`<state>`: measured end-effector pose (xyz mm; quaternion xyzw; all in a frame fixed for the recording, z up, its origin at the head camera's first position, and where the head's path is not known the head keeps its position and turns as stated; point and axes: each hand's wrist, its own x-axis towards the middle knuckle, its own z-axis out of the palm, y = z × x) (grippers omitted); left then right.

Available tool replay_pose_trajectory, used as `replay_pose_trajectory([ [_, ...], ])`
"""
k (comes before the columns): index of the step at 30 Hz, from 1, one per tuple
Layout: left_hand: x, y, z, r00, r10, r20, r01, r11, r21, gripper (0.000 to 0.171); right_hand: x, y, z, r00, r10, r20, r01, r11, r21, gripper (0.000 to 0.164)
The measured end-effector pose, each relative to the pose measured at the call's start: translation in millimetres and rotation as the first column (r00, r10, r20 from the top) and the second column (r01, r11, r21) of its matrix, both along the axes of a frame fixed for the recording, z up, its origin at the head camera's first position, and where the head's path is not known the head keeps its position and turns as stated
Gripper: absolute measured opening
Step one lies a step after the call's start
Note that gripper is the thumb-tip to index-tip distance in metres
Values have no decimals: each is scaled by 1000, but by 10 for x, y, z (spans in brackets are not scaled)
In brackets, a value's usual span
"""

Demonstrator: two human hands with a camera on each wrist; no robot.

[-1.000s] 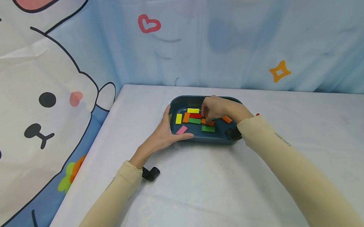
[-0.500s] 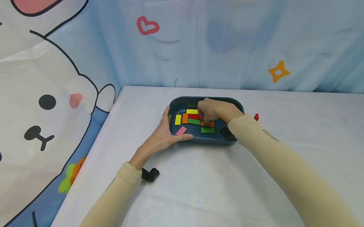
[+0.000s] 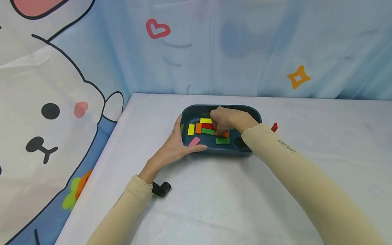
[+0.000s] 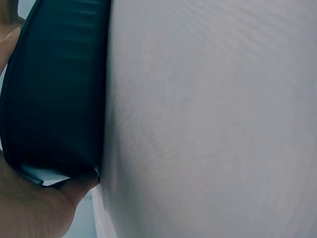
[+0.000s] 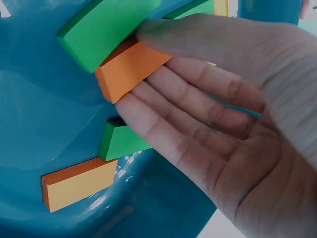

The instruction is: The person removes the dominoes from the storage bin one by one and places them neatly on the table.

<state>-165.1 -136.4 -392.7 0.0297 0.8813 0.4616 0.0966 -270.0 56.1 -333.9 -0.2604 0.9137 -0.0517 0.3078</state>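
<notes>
A dark teal tray (image 3: 225, 152) holds several coloured blocks lying on its floor. My left hand (image 3: 177, 141) grips the tray's near left corner, fingers along the left side and thumb at the front wall (image 4: 59, 99). Inside the tray, my right hand (image 3: 230, 118) pinches an orange block (image 5: 131, 69) between thumb and fingers. A green block (image 5: 109, 29) lies right beside it, by the thumb tip. Another green block (image 5: 126, 141) and another orange block (image 5: 79, 183) lie below the fingers. In the head view, the right hand and sleeve cover the tray's right part.
Left of the right hand lie a yellow block (image 3: 191, 129), a pink block (image 3: 194, 141) and a red block (image 3: 207, 126). A small red piece (image 3: 274, 127) is on the white tablecloth (image 3: 193, 205) to the tray's right. A printed curtain (image 3: 218, 47) hangs behind.
My right hand has shifted left and slightly lower inside the tray, its sleeve uncovering more of the red piece outside. The left hand keeps its place on the tray.
</notes>
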Motion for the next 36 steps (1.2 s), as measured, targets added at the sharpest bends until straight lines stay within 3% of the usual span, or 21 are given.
replay_pose_trajectory([
  [11,-11,7,5,1000,-6,11,6,1000,-6,130,9,13,20,999,24,-33,-24,1000,-10,22],
  [17,-12,-15,8,1000,-8,14,8,1000,-5,130,25,45,151,992,77,-99,-88,990,-108,18],
  [23,-2,-54,2,1000,4,18,-4,1000,-8,131,118,177,362,979,98,-179,-141,959,-247,12],
  [30,-23,-77,1,1000,1,14,-1,1000,-16,130,294,581,602,963,15,-269,-141,880,-454,16],
  [33,-31,-87,3,1000,2,16,-2,1000,-26,130,362,815,656,945,-48,-324,-149,819,-554,18],
  [36,-42,-105,15,1000,4,10,-3,999,-35,131,408,1065,676,929,-117,-352,-159,733,-662,22],
])
